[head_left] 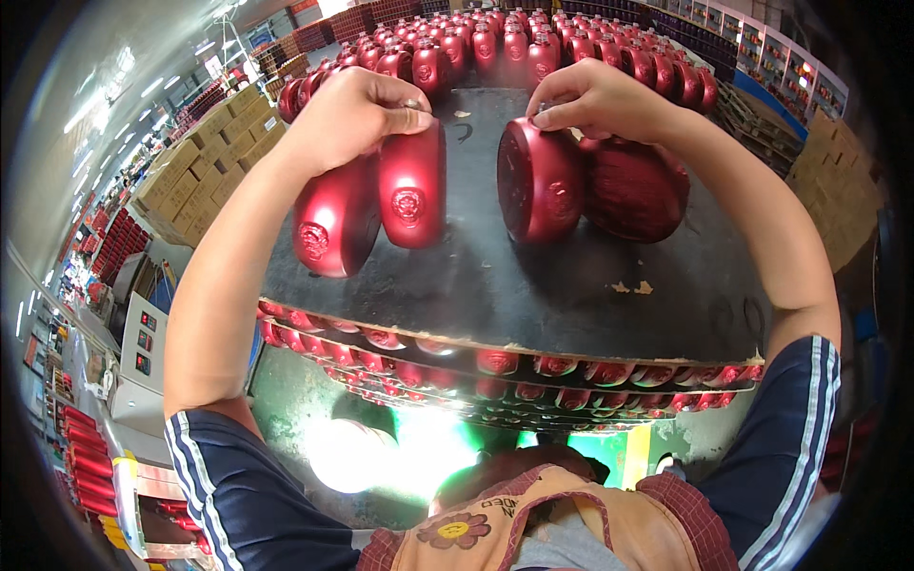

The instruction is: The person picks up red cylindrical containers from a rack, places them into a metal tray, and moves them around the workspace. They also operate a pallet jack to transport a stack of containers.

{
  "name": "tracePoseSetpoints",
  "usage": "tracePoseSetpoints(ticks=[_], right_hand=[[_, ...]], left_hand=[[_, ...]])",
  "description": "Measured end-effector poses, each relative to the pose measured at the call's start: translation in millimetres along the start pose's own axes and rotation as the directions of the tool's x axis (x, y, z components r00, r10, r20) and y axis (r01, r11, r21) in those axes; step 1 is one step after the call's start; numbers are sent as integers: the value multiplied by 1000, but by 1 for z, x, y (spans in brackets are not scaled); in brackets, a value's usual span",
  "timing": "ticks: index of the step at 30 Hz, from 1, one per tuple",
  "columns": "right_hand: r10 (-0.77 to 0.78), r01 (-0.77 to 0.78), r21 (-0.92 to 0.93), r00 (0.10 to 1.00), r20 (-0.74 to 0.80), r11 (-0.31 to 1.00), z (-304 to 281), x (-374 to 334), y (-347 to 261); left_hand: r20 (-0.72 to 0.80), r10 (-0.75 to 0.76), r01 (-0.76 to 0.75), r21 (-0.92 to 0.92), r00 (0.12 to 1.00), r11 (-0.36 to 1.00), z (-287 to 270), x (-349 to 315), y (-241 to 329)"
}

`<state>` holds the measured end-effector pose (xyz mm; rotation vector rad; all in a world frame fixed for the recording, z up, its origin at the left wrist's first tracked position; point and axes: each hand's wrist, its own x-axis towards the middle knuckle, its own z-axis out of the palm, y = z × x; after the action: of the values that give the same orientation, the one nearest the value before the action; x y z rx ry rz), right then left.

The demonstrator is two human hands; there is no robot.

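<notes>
My left hand [354, 116] is closed round the necks of two glossy red bottles. One, a squat bottle [319, 224], hangs tilted at the left, and the other bottle [419, 190] is more upright, with a raised round emblem. Across from it, my right hand [595, 98] pinches the neck of a red bottle [545, 186] that leans so its dark flat face shows. Under the same hand is another bottle [640, 190], its neck hidden by my fingers. All four are over a black board [495, 300]; whether their bases touch it, I cannot tell.
Rows of similar red bottles [484, 48] stand at the board's far side. Beneath its near edge, more layers of bottles [495, 362] show between boards. Stacked cartons [205, 157] rise at the left, near a grey control box [143, 347]. Wooden pallets [757, 124] lie at the right.
</notes>
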<state>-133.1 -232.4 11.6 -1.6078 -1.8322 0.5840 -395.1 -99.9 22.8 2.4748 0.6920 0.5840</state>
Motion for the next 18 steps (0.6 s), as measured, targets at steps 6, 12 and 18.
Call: tracePoseSetpoints(ticks=[6, 12, 18], right_hand=[[-5, 3, -40, 999, -53, 999, 10, -5, -12], [-99, 112, 22, 940, -326, 993, -11, -14, 22], [-371, 285, -287, 874, -314, 915, -25, -14, 56]], left_hand=[[-18, 3, -4, -61, 1000, 998, 6, -15, -18], [-292, -107, 33, -248, 950, 968, -10, -18, -28], [-404, 21, -75, -119, 914, 990, -7, -12, -62]])
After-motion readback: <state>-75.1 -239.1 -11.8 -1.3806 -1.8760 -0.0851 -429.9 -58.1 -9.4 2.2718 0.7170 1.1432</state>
